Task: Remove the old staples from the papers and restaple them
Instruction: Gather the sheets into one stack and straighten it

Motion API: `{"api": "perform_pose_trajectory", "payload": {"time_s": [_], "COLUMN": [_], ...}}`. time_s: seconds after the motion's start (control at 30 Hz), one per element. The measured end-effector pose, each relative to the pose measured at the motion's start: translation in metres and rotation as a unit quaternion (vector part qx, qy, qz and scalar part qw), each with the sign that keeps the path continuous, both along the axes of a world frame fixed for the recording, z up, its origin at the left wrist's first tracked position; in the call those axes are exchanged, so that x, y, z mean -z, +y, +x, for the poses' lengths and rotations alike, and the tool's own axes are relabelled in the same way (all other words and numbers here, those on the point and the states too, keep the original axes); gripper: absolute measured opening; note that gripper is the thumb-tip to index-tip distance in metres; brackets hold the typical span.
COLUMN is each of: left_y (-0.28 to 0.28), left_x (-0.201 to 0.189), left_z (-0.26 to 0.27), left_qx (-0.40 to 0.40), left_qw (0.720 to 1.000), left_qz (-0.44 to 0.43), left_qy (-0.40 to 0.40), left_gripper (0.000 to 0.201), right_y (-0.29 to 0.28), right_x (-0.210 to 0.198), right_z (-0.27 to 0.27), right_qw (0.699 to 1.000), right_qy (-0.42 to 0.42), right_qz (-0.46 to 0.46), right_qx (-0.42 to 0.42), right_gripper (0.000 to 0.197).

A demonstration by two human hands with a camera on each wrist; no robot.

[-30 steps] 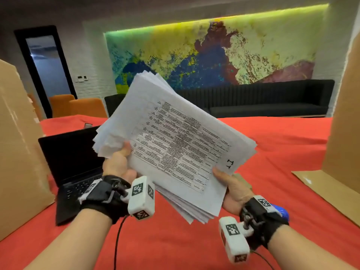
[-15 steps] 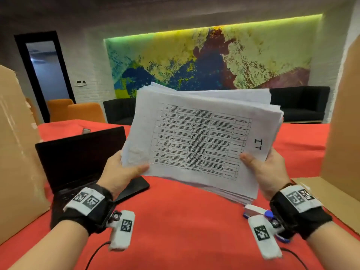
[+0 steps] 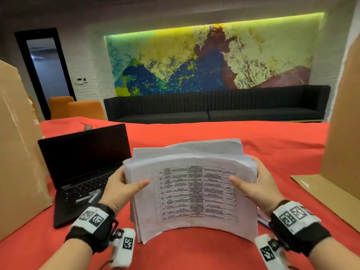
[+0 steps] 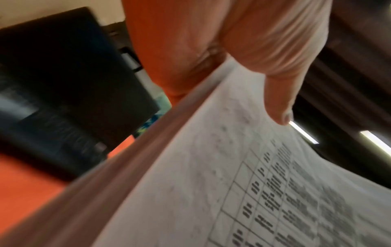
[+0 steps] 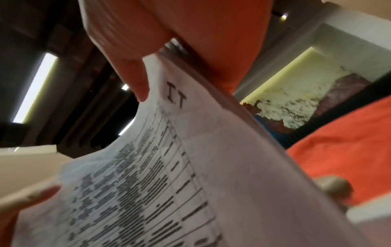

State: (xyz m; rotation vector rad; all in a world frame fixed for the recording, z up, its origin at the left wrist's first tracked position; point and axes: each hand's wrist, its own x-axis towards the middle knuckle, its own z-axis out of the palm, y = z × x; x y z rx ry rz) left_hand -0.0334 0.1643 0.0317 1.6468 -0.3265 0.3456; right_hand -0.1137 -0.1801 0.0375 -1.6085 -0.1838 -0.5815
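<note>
The thick stack of white printed papers (image 5: 211,167) bears large handwritten letters "IT" near the right edge of its top sheet, beside the right hand's thumb (image 5: 135,80). The table's print below is too blurred to read.

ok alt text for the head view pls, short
Two hands, left hand and right hand, hold a thick stack of papers by its sides, standing on a red tablecloth. An open laptop sits at left, cardboard at both edges.

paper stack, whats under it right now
Below the paper stack shows red tablecloth. By the right hand a blue-and-white object peeks out, mostly covered. Whether the stack touches the cloth is unclear.
</note>
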Motion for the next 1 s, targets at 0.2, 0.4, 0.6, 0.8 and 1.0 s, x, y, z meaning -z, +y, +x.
{"api": "perform_pose_trajectory", "payload": {"time_s": [0.2, 0.4, 0.6, 0.8, 1.0], "left_y": [-0.008, -0.005, 0.013, 0.02, 0.018], "left_x": [-0.044, -0.065, -0.06, -0.059, -0.061], "left_z": [-0.005, -0.004, 0.001, 0.005, 0.001], "left_qx": [-0.027, 0.0, -0.011, -0.007, -0.006], "left_qw": [0.97, 0.891, 0.893, 0.866, 0.852], "left_qz": [0.176, 0.422, 0.435, 0.491, 0.515], "left_qy": [-0.165, -0.167, -0.117, -0.093, -0.092], "left_gripper": [0.075, 0.055, 0.047, 0.049, 0.037], "right_y": [-0.001, -0.002, -0.011, -0.007, 0.021], "right_x": [-0.031, -0.056, -0.057, -0.065, -0.078], "right_z": [-0.005, -0.002, -0.009, -0.006, -0.006], "right_qw": [0.952, 0.842, 0.87, 0.818, 0.704], "right_qy": [-0.061, 0.051, 0.06, 0.14, 0.172], "right_qz": [-0.264, -0.515, -0.478, -0.548, -0.671], "right_qx": [0.145, 0.153, 0.103, 0.101, 0.154], "right_gripper": [0.094, 0.063, 0.066, 0.064, 0.061]}}
